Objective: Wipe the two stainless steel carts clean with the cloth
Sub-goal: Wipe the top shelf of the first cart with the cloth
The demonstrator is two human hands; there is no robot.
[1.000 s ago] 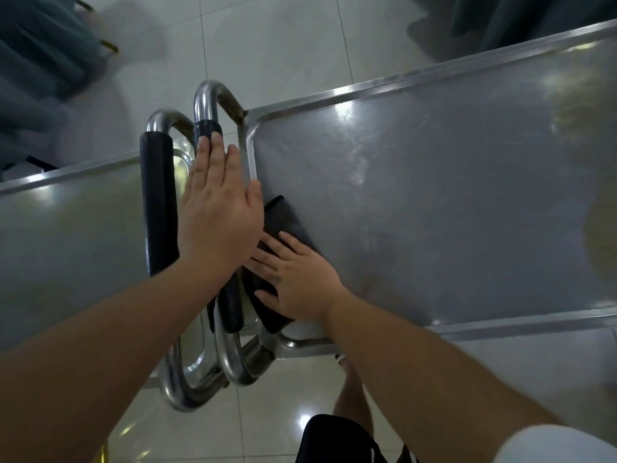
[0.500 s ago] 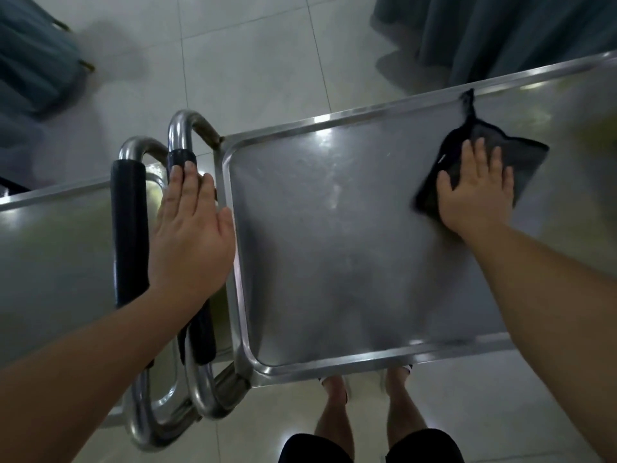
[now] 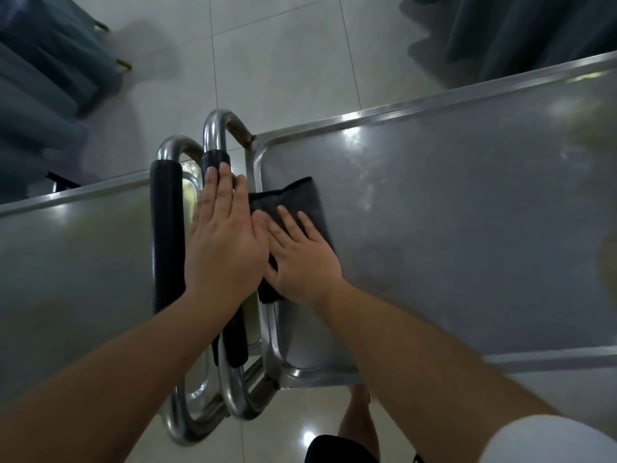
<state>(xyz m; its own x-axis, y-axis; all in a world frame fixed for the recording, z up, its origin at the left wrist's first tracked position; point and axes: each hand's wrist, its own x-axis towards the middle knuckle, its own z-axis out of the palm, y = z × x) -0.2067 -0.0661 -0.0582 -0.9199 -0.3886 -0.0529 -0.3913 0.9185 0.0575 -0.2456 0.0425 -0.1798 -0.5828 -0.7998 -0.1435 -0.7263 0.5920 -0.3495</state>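
Two stainless steel carts stand end to end, handles meeting in the middle. The right cart's tray top (image 3: 467, 212) fills the right half; the left cart's top (image 3: 66, 262) fills the left. A dark grey cloth (image 3: 293, 198) lies at the left end of the right tray, against its rim. My right hand (image 3: 300, 259) presses flat on the cloth, fingers spread. My left hand (image 3: 223, 242) rests flat, fingers together, on the black-padded handle (image 3: 215, 158) of the right cart, touching my right hand. The left cart's padded handle (image 3: 167, 228) runs just left of it.
Pale glossy floor tiles (image 3: 277, 61) lie beyond and below the carts. Dark teal drapes hang at the top left (image 3: 40, 61) and top right (image 3: 517, 31). My legs (image 3: 354, 419) stand close to the right cart's near edge.
My right hand has swept the cloth from the tray's far right part back to its left end, beside my left hand. The left hand has stayed on the handle.
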